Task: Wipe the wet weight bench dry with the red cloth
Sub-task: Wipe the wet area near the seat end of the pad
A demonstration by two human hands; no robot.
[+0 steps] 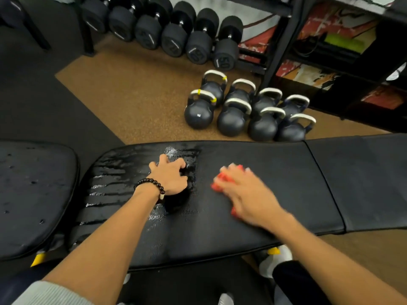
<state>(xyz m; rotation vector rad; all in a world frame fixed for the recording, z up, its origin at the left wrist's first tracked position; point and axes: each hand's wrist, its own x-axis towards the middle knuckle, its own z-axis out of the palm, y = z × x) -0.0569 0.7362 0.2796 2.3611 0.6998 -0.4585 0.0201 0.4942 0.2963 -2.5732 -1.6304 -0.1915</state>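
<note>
A black padded bench (pixel 253 172) runs across the lower half of the view, its long middle pad streaked with water on the left part, where wet bands and droplets shine, while the part to the right looks matt. A separate seat pad (pixel 33 194) lies at the far left, also spotted with drops. Beyond the bench, on the brown floor (pixel 132 95), stand a cluster of dark kettlebells (pixel 244 111) with pale handles, and behind them a row of black dumbbells (pixel 171 29) on a low rack. Both bare forearms reach in from below. The left hand (pixel 170 177) rests on the wet patch near the pad's middle, its fingers (pixel 179 165) curled with the tips on the surface and holding nothing that can be seen; a dark beaded bracelet (pixel 153 186) circles the wrist. The right hand (pixel 242 190), blurred, lies flat on the red cloth (pixel 220 181), fingers spread over it and pressing it to the pad just right of the wet area; only the cloth's edges show round the hand.
</note>
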